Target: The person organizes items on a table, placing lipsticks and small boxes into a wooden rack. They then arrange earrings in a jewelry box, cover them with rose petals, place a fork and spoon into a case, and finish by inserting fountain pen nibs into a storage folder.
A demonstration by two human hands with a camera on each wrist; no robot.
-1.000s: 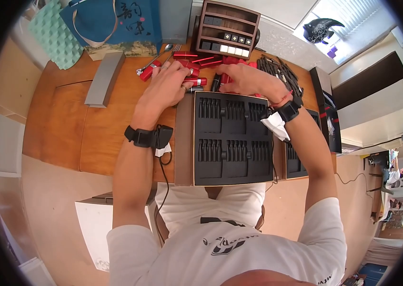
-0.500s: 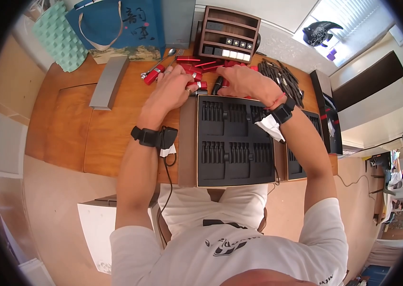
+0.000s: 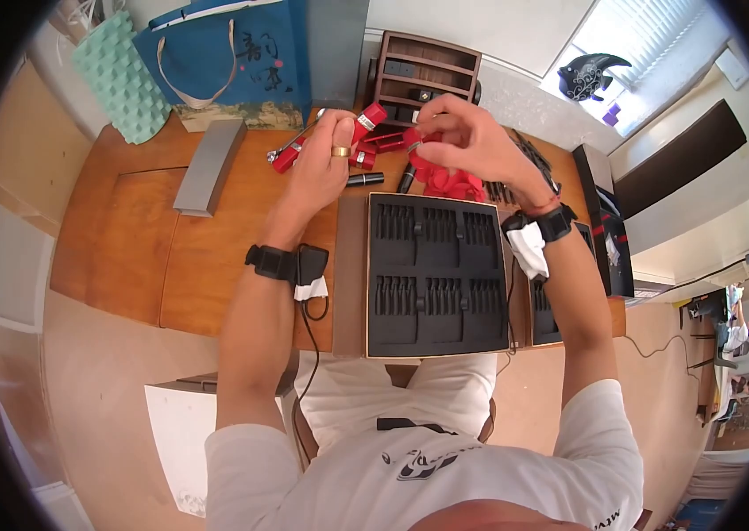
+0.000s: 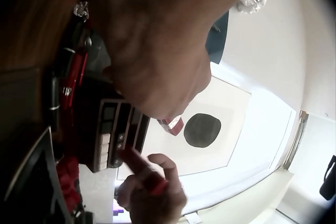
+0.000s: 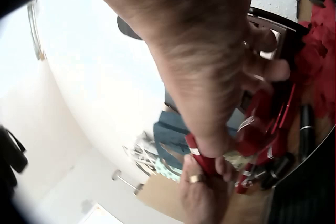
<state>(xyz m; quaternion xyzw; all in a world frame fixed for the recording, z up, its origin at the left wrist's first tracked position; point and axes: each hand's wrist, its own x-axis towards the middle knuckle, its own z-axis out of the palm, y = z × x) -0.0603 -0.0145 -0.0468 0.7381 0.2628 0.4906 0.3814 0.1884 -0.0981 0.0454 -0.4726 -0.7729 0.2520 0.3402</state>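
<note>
Rising since earlier, left fingers [image 3: 342, 137] gripping one red tube [image 3: 374, 114], right fingers [image 3: 448, 105] pinching another tube [image 3: 412, 140].

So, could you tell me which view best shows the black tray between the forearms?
The head view: nearly the whole black tray shows, slots included. The left wrist view has only a dark corner, lower left; the right wrist view, a cut-off part, lower right.

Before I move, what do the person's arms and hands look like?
The short sleeves are white. Both wrists wear black straps with white material beside them. A thin black cable hangs by the left strap. The left hand has a gold-coloured ring; a red band circles the right wrist.
</note>
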